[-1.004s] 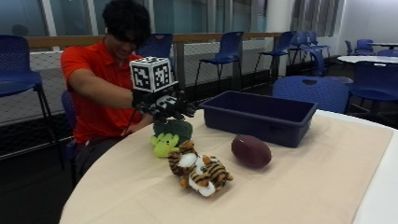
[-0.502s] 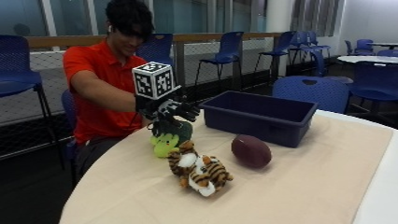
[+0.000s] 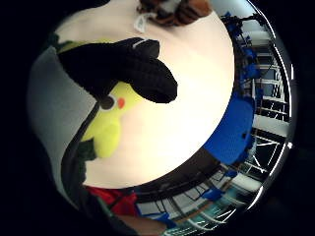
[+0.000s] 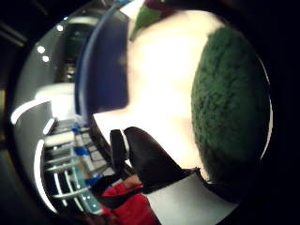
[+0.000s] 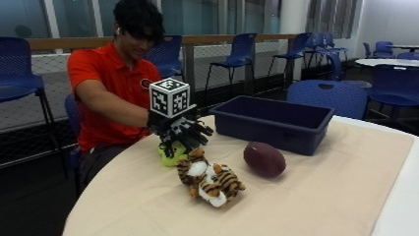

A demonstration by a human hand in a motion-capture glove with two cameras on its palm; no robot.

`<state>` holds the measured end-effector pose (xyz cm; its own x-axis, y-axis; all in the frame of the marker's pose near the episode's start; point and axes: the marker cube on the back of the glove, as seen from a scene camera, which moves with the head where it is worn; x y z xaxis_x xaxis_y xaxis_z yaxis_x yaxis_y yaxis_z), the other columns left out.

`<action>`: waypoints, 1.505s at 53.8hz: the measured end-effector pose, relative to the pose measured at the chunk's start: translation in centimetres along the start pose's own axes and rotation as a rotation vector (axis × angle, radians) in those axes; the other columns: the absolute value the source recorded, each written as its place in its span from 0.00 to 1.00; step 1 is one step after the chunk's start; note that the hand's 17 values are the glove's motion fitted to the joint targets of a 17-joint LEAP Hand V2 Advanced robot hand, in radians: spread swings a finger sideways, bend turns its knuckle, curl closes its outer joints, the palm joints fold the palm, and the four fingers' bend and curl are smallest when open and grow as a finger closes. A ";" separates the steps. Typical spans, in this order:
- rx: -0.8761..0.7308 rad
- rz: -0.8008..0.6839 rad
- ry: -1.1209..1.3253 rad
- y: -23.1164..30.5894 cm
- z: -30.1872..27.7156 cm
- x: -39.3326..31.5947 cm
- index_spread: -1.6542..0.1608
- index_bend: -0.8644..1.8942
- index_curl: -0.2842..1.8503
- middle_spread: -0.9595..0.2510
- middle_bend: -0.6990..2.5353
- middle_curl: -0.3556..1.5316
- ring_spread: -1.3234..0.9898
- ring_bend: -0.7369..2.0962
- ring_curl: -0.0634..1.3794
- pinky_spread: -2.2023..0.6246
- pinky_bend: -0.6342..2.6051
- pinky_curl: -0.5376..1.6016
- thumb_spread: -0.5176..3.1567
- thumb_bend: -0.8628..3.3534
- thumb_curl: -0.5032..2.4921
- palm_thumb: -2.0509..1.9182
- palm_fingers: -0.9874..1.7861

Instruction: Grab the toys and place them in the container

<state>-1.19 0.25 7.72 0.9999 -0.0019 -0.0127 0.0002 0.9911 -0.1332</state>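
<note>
So on the table (image 5: 340, 196) the container (image 5: 274, 123) sits toward the far side, with the football (image 5: 264, 159) just in front of it. The tiger plush (image 5: 208, 179) lies nearer the front, and the bird plush (image 5: 171, 155) is right behind it, under the gloved right hand (image 5: 182, 132).

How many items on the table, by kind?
Plush toys: 2, a yellow-green plush under the gloved right hand and a tiger plush
Toy football, maroon: 1
Blue bin: 1
Total: 4
</note>
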 end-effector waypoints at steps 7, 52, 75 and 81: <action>-0.065 0.052 0.097 -0.1 1.6 0.4 0.71 0.36 0.22 0.74 0.27 0.32 0.58 0.41 0.23 0.82 0.58 0.44 0.40 0.18 0.21 0.49 0.34; 0.117 -0.027 0.143 -1.3 -3.9 -4.6 0.69 0.39 0.30 0.49 0.39 0.43 0.36 0.57 0.33 0.65 0.51 0.40 0.45 0.27 0.35 0.69 0.66; 0.212 -0.204 0.114 -10.3 -14.7 -18.9 0.67 0.38 0.36 0.42 0.39 0.49 0.33 0.56 0.35 0.63 0.49 0.41 0.37 0.26 0.42 0.70 0.68; 0.205 -0.259 0.096 -12.1 -15.2 -23.5 0.67 0.38 0.38 0.41 0.39 0.50 0.32 0.56 0.36 0.63 0.49 0.41 0.36 0.26 0.44 0.70 0.68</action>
<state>-24.86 -13.69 -5.47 0.9605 -0.2599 -0.0994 0.2663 0.9622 0.0574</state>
